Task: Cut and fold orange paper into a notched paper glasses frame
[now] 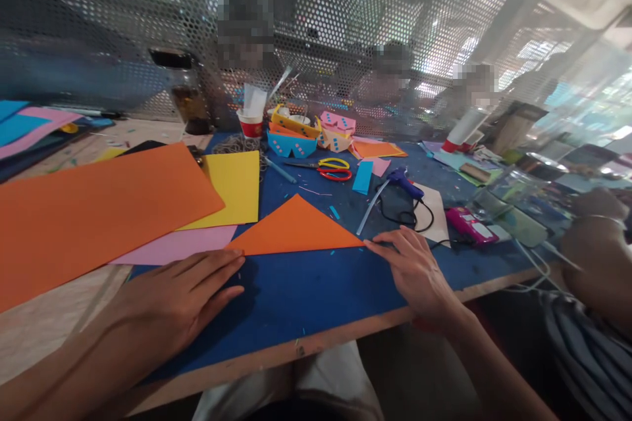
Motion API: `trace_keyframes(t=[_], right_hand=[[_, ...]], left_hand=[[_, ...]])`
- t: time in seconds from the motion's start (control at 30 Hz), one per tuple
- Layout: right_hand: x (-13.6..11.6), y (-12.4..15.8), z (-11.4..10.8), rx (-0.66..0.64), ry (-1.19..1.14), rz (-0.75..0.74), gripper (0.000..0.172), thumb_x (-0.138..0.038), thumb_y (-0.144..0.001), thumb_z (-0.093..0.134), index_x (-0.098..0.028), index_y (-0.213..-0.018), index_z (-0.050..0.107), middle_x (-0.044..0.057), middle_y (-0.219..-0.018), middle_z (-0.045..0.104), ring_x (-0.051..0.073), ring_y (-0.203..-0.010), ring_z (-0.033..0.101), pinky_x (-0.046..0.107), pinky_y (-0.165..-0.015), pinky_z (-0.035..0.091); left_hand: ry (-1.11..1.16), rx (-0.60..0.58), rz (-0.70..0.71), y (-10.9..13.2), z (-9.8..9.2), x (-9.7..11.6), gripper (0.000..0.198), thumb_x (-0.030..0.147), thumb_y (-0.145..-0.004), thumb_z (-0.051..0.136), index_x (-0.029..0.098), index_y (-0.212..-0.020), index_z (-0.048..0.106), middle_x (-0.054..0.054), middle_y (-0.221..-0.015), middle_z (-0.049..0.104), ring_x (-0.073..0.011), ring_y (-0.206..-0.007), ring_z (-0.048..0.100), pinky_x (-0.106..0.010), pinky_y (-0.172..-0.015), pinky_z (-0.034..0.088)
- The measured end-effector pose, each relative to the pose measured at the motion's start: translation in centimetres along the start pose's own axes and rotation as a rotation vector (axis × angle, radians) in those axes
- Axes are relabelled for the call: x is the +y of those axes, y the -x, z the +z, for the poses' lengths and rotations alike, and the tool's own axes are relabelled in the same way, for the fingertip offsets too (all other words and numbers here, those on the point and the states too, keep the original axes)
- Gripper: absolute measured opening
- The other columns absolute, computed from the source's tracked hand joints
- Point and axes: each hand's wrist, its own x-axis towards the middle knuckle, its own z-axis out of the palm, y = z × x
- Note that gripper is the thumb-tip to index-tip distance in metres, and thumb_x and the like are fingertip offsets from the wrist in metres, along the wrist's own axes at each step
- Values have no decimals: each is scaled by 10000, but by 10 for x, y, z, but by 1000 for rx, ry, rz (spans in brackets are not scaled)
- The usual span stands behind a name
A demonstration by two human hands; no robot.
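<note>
An orange paper triangle [295, 229] lies flat on the blue mat [306, 289] in front of me. My left hand [182, 296] rests flat on the mat, fingers stretched out, its fingertips touching the triangle's left corner. My right hand [412, 266] lies flat too, fingers spread, fingertips at the triangle's right corner. Neither hand holds anything.
A large orange sheet [93, 210], a yellow sheet [236, 187] and a pink sheet [178, 245] lie to the left. Scissors [328, 169], a blue glue gun [402, 181] with its cord, folded paper crafts [306, 135] and a red cup [251, 123] stand farther back. Another person's arm [595, 256] is at the right.
</note>
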Motion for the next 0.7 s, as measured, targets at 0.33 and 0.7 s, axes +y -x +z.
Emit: trace_keyframes(t=[0.33, 0.7], right_hand=[[0, 2, 4, 38, -28, 9, 581, 55, -1110, 480, -258, -1373, 892, 93, -1259, 861, 287, -1178, 763, 595, -1218, 589], [-1, 1, 3, 34, -53, 18, 583, 44, -1115, 468, -255, -1378, 894, 107, -1276, 858, 285, -1203, 768, 580, -1201, 607]], left_hand=[[-23, 66, -5, -3, -10, 10, 441, 433, -1254, 577, 305, -1640, 746, -60, -1427, 917, -330, -1159, 921, -511, -987, 766], [-35, 50, 8, 10, -10, 6, 384, 378, -1235, 596, 272, -1554, 781, -59, -1462, 904, -307, -1271, 890, -539, -1140, 735]])
